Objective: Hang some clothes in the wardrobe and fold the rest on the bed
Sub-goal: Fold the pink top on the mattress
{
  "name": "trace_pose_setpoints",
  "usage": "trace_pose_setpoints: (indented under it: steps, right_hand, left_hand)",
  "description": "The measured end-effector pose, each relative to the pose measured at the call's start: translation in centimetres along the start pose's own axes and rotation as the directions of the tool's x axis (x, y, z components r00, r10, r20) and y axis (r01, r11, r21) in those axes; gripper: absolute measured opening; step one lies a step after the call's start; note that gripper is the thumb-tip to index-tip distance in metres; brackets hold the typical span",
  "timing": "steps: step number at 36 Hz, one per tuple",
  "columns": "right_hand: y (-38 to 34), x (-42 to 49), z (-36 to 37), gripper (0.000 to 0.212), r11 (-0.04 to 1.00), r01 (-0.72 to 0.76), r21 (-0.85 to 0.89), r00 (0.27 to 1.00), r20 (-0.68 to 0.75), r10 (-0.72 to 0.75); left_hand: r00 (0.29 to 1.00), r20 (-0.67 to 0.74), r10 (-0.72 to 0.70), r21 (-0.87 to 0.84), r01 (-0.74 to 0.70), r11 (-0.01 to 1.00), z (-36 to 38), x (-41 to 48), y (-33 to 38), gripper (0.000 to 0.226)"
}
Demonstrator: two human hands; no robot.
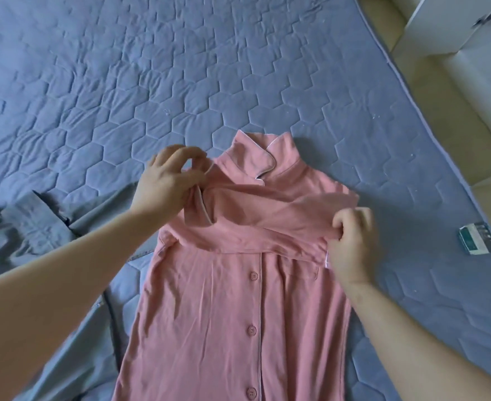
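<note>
Both arms reach in from the near edge, bare to the elbow; the left hand (167, 185) is up at the shirt's left shoulder, fingers curled and thumb pressed in, pinching the cuff (200, 209) with its pale piping; the right hand (354, 241) sits at the opposite side, knuckles up, fingers bunched tight on a fold of the same sleeve (253, 224); so the sleeve is drawn across the chest between the two grips, lifted a little off the cloth below. The pink shirt (209, 314) lies flat on the bed (122, 82), front up, collar (255, 160) pointing away from the camera, its row of buttons (253, 275) running down towards the near edge; the hem runs out of the picture. The bed wears a blue quilted cover stitched in hexagons, creased in places; a grey garment (27, 227) lies rumpled to the left, just beside the shirt; a small box (480, 238) rests near the bed's right edge, well apart from the shirt; beyond that edge runs a beige surface, and a white cabinet (452, 21) stands in the far right corner.
</note>
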State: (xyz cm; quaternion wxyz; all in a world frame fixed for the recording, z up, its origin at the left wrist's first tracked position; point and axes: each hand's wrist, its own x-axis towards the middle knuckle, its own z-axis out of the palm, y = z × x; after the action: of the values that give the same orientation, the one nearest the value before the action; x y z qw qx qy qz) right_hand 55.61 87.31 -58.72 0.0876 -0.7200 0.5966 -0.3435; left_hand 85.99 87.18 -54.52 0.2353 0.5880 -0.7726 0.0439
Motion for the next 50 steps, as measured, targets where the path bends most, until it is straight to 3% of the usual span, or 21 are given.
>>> trace_pose_setpoints:
  steps: [1,2,4,5,6,7,10,12,15,16,20,23,25,28,30,31,33,35,41,46,50]
  right_hand:
    - [-0.1,-0.7,0.3,0.04,0.998,0.02,-0.053,0.986,0.164,-0.011]
    - [-0.2,-1.5,0.5,0.037,0.992,0.024,-0.121,0.923,0.384,0.024]
    - [0.5,-3.6,1.3,0.023,0.971,0.003,-0.239,0.639,0.747,0.182]
    - [0.9,-4.5,1.8,0.022,0.963,-0.054,-0.266,0.52,0.815,0.254]
    - [1.2,-5.4,2.1,0.022,0.948,-0.144,-0.283,0.457,0.831,0.318]
    - [1.3,-5.9,2.4,0.02,0.929,-0.23,-0.288,0.458,0.811,0.365]
    - [1.6,-6.4,3.0,0.015,0.899,-0.324,-0.294,0.614,0.658,0.436]
    - [1.8,-5.9,3.4,0.019,0.901,-0.316,-0.299,0.703,0.564,0.433]
    - [2.2,-4.2,4.0,0.036,0.921,-0.291,-0.259,0.775,0.501,0.385]
    - [2.2,-3.5,4.3,0.039,0.931,-0.275,-0.242,0.793,0.49,0.362]
    - [2.0,-1.1,5.9,0.051,0.938,-0.134,-0.32,0.793,0.533,0.295]
    - [2.7,-0.3,7.7,0.047,0.932,-0.013,-0.362,0.732,0.632,0.256]
    - [2.9,0.2,7.8,0.027,0.923,-0.014,-0.384,0.776,0.578,0.252]
    - [3.1,0.6,7.0,0.011,0.953,-0.175,-0.247,0.903,0.347,0.256]
    - [3.2,0.4,6.8,0.013,0.97,-0.185,-0.159,0.931,0.289,0.225]
    - [3.4,0.2,6.9,0.015,0.968,-0.187,-0.166,0.92,0.315,0.232]
    - [3.5,-0.2,7.0,0.034,0.936,-0.246,-0.253,0.851,0.405,0.333]
    - [3.6,-0.5,6.7,0.048,0.879,-0.332,-0.343,0.778,0.427,0.461]
    - [4.0,-1.6,6.2,0.044,0.813,-0.372,-0.448,0.711,0.425,0.56]
    - [5.4,-1.3,6.0,0.029,0.838,-0.344,-0.425,0.63,0.557,0.541]
    - [6.2,-1.7,5.2,0.024,0.881,-0.337,-0.331,0.705,0.531,0.469]
  left_hand:
    - [0.99,0.14,-0.009,0.077,-0.002,0.997,0.3,-0.7,-0.5,0.023]
    - [0.941,0.329,-0.081,0.148,0.033,0.988,0.8,-1.5,-1.2,0.023]
    - [0.693,0.64,-0.331,0.283,0.188,0.941,2.2,-3.9,-2.6,0.037]
    - [0.586,0.693,-0.418,0.303,0.289,0.908,3.0,-5.0,-3.0,0.046]
    - [0.538,0.695,-0.476,0.28,0.407,0.869,3.6,-6.0,-3.1,0.051]
    - [0.518,0.665,-0.538,0.237,0.536,0.81,4.1,-6.6,-2.9,0.049]
    - [0.408,0.595,-0.693,0.176,0.774,0.608,5.5,-7.1,-1.6,0.046]
    - [0.352,0.544,-0.762,0.129,0.862,0.49,6.1,-7.3,-0.8,0.049]
    - [0.214,0.489,-0.845,0.104,0.948,0.3,6.5,-7.2,-0.6,0.052]
    - [0.185,0.493,-0.85,0.129,0.951,0.282,6.6,-7.3,-0.7,0.052]
    - [0.257,0.507,-0.823,0.091,0.933,0.347,6.5,-6.7,-0.8,0.02]
    - [0.286,0.538,-0.793,-0.253,0.952,0.172,5.9,-5.6,-1.1,0.019]
    - [0.352,0.533,-0.769,-0.468,0.88,0.078,4.9,-4.8,-1.8,0.019]
    - [0.429,0.393,-0.813,-0.594,0.793,0.131,3.8,-4.6,-3.6,0.016]
    - [0.427,0.309,-0.85,-0.487,0.839,0.244,4.1,-5.1,-4.4,0.007]
    - [0.402,0.302,-0.865,-0.348,0.891,0.292,4.6,-5.6,-4.7,0.012]
    - [0.312,0.391,-0.866,-0.002,0.941,0.338,5.6,-6.6,-4.7,0.024]
    - [0.256,0.477,-0.841,0.139,0.923,0.359,6.5,-7.1,-4.4,0.029]
    - [0.306,0.452,-0.838,0.093,0.918,0.386,7.4,-6.7,-4.2,0.027]
    - [0.407,0.339,-0.848,-0.022,0.905,0.425,7.1,-6.7,-4.8,0.017]
    - [0.408,0.317,-0.856,-0.035,0.907,0.42,7.1,-7.1,-5.3,0.015]
